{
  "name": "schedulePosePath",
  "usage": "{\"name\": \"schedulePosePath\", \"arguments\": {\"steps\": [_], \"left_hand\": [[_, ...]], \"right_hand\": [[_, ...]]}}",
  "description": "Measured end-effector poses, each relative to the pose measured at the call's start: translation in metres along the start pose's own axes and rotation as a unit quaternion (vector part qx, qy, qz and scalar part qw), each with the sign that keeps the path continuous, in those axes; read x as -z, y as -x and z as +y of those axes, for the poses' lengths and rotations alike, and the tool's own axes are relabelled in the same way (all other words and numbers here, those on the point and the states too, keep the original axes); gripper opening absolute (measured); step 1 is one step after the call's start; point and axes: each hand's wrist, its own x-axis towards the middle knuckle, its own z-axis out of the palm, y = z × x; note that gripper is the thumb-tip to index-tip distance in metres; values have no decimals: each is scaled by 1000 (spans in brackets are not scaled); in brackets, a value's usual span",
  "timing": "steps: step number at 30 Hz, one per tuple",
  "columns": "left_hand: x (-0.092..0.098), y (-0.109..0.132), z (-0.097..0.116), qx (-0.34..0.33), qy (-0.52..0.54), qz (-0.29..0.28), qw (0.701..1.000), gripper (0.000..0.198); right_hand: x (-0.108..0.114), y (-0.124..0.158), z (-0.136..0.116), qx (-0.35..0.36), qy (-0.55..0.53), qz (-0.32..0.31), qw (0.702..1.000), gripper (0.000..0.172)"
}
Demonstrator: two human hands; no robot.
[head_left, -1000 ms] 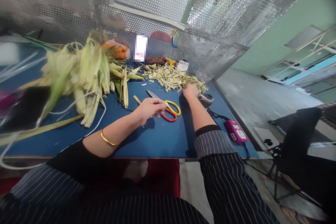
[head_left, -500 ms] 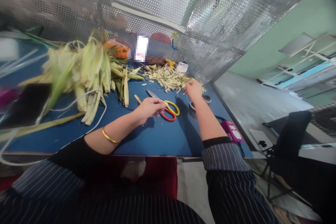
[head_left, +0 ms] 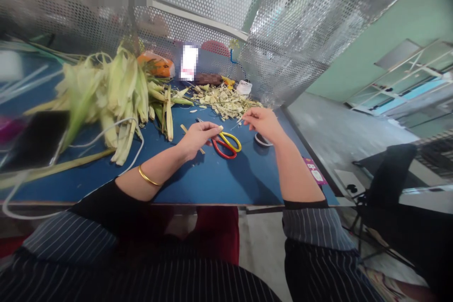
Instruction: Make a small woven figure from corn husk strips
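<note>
Above the blue table (head_left: 212, 184), my left hand (head_left: 200, 139) pinches a small pale piece (head_left: 221, 128) between thumb and fingertips. Scissors (head_left: 226, 145) with one red and one yellow handle lie just beyond and beside its fingertips. My right hand (head_left: 262, 122) is closed in a pinch to the right, near the heap of pale husk scraps (head_left: 226, 101); a thin thread or wire seems to trail from its fingertips, but what they grip is too small to name. A dark round object with a pale rim (head_left: 262, 140) sits under my right wrist.
Large pale-green husks (head_left: 120, 85) are piled at the left, beside a black phone-like slab (head_left: 38, 139) and a white cable (head_left: 139, 151). A lit phone (head_left: 189, 62) stands at the back before a perforated metal screen (head_left: 208, 14). A purple box (head_left: 314, 171) lies at the right edge.
My right hand has moved left, away from the right end of the scrap heap and nearer my left hand. My left hand has shifted slightly and still pinches its piece.
</note>
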Motion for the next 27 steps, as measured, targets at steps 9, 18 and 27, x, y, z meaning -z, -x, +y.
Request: {"name": "schedulePosePath", "arguments": {"steps": [9, 18, 27], "left_hand": [[-5, -8, -14, -51, -23, -137, 989, 20], [-11, -9, -22, 45, -13, -153, 987, 15], [3, -8, -3, 55, 77, -65, 993, 15]], "right_hand": [[-47, 50, 0, 78, -7, 54, 995, 28], [-55, 57, -3, 90, -29, 87, 992, 28], [1, 46, 51, -146, 308, 257, 904, 59]]}}
